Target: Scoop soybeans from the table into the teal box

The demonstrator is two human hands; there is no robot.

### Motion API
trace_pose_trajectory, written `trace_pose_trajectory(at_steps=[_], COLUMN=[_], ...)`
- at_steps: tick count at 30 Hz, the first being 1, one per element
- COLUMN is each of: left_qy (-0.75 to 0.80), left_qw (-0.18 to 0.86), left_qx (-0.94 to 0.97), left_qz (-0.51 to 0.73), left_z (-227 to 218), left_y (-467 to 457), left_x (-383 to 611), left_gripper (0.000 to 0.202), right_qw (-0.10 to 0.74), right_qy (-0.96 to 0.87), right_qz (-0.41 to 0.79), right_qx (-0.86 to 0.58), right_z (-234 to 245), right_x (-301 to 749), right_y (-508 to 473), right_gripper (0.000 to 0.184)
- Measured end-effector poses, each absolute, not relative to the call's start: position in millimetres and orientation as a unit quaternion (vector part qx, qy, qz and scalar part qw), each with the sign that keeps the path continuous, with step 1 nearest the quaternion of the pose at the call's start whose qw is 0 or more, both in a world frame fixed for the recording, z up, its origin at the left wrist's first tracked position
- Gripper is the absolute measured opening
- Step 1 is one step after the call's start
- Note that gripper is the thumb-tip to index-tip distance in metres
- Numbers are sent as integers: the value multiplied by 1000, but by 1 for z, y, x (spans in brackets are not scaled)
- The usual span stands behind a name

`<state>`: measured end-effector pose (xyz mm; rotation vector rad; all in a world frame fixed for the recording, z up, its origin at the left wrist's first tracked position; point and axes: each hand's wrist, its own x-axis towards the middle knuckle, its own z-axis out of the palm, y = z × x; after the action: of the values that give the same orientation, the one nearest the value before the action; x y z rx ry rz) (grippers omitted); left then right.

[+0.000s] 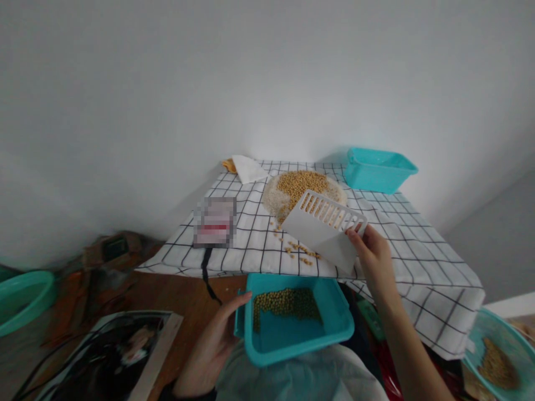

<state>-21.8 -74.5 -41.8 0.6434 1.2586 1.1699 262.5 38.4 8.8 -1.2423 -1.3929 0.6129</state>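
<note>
My right hand (374,253) grips a white slotted plastic scoop (324,229) by its right end, held tilted over the checked cloth (251,239). A few soybeans (303,252) lie scattered just below the scoop's edge. Behind it sits a round pile of soybeans on white rice (303,186). My left hand (217,340) wraps round the left rim of a teal rectangular tub (292,334) held at the table's near edge; a layer of soybeans (286,303) fills its far half.
A second teal tub (378,169) stands at the back right of the cloth. A folded white cloth (248,168) lies at the back. A blurred package (215,221) rests on the left. Teal bowls sit low at far left (23,298) and far right (499,351).
</note>
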Motion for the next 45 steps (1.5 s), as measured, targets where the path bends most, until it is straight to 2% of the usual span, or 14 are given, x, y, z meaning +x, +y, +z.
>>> trace_pose_trajectory(at_steps=[14, 18, 21, 28, 31, 36, 45], left_qy=[554, 557, 557, 545, 549, 576, 580], left_qw=[615, 628, 632, 625, 613, 621, 627], left_qx=[232, 186, 184, 228, 222, 133, 95], left_qz=[511, 511, 507, 511, 523, 515, 511], left_z=[-32, -29, -27, -20, -16, -8, -5], left_y=[-71, -70, -70, -78, -78, -69, -65], left_x=[-16, -14, -13, -16, -15, -9, -9], left_gripper=[21, 6, 4, 14, 20, 3, 10], right_qw=[547, 537, 538, 521, 507, 492, 472], right_qy=[-593, -601, -604, -635, -648, -667, -683], right_qz=[245, 220, 212, 192, 211, 255, 299], right_qx=[-538, -550, -549, -538, -527, -498, -471], right_z=[11, 13, 11, 17, 20, 19, 14], right_x=[257, 252, 250, 241, 241, 248, 252], right_y=[41, 43, 48, 64, 72, 83, 80], right_gripper=[27, 27, 26, 26, 26, 27, 28])
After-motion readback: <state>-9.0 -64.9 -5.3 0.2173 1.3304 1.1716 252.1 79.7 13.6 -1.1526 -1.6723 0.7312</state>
